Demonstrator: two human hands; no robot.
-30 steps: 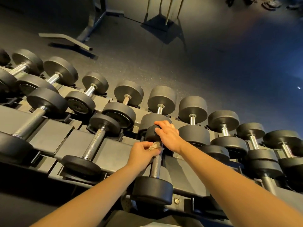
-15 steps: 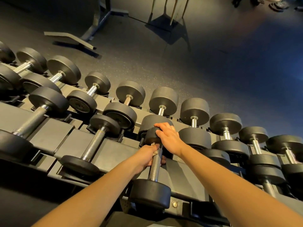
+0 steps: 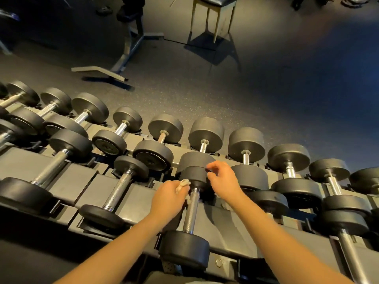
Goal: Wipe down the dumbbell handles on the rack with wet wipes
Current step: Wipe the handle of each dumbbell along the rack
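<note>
- A crumpled wet wipe (image 3: 183, 184) is pinched in the curled fingers of the left hand (image 3: 168, 198).
- The wipe is pressed against the top end of the handle (image 3: 191, 214), just below the upper head (image 3: 192, 174) of the dumbbell (image 3: 184, 250).
- That dumbbell is seated on the near, lower tier of the rack (image 3: 135, 201), with its handle pointing away from the person and its lower head nearest the camera.
- The handle below the left hand is left bare, and its knurled metal is seen down to the lower head.
- The right hand (image 3: 223, 182) is held at the right edge of the upper head, with its fingers (image 3: 213, 165) loosely curled and a little spread.
- Whether those fingertips touch the head or hover just off it cannot be told from this angle; nothing else is seen in that hand.
- More dumbbells are ranged in rows to both sides and on the far, upper tier.
- Beyond the rack, a dark speckled floor (image 3: 205, 93) is seen, with a metal frame (image 3: 125, 56) standing on it.
</note>
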